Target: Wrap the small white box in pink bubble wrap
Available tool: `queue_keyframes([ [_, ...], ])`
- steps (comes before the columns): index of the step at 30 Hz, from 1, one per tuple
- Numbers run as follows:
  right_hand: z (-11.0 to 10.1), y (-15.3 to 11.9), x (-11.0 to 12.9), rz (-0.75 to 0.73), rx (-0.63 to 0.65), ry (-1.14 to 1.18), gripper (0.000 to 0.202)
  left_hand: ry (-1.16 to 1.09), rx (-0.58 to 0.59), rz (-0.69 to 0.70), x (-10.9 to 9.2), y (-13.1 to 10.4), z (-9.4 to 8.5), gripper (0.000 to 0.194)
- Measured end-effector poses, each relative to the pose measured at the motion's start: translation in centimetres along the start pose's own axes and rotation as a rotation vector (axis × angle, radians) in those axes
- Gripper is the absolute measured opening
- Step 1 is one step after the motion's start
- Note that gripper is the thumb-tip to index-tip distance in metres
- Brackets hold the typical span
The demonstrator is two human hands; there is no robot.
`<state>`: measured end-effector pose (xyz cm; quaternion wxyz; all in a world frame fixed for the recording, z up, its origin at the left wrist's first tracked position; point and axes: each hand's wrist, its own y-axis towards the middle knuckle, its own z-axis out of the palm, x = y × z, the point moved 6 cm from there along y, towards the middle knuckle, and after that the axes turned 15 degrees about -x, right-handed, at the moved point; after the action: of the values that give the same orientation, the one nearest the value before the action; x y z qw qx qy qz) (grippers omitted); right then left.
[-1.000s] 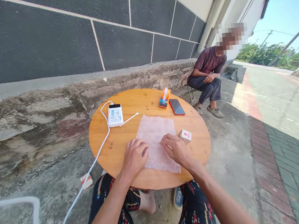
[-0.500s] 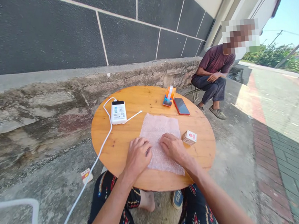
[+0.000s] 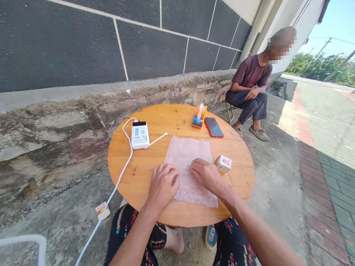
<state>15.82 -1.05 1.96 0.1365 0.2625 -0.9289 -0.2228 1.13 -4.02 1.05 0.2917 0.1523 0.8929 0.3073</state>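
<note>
A sheet of bubble wrap (image 3: 187, 152) lies flat on the round wooden table (image 3: 124, 161) in front of me. My left hand (image 3: 164, 181) rests at its left edge, fingers loosely bent and a gap showing beside the thumb. Over the middle right of the sheet, my right hand (image 3: 207, 175) lies palm down with bent fingers touching the plastic. Neither hand visibly holds anything; the undersides of both are hidden. Just right of my right hand stands a small white and brown box (image 3: 223, 164).
Toward the back right are an orange tape dispenser (image 3: 199, 115) and a red-edged phone (image 3: 214, 127). A white power bank (image 3: 140, 135) with a white cable (image 3: 119, 176) sits at left. Another small box (image 3: 103, 211) lies on the ground. A seated person (image 3: 250, 82) is beyond the table.
The view has shifted slightly. Both hands and the bubble wrap keep their places, while the seated person's head has turned.
</note>
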Motion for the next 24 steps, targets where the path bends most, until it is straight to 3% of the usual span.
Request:
queue_keyframes([
  [6,0.9,0.4,1.0,-0.152,0.082,-0.235,0.017,-0.007,0.001,-0.003,0.0,0.0,0.0,0.015],
  [10,0.7,0.6,0.9,-0.117,0.065,-0.237,0.015,-0.007,-0.003,-0.007,0.0,0.0,-0.1,0.015],
  [18,-0.8,0.4,-0.6,0.109,-0.042,0.041,0.013,-0.008,-0.003,-0.008,0.0,0.1,-0.1,0.015],
  [24,-3.2,-1.5,-2.1,0.208,-0.219,0.354,0.011,0.0,-0.005,-0.008,0.1,0.0,0.0,0.015],
])
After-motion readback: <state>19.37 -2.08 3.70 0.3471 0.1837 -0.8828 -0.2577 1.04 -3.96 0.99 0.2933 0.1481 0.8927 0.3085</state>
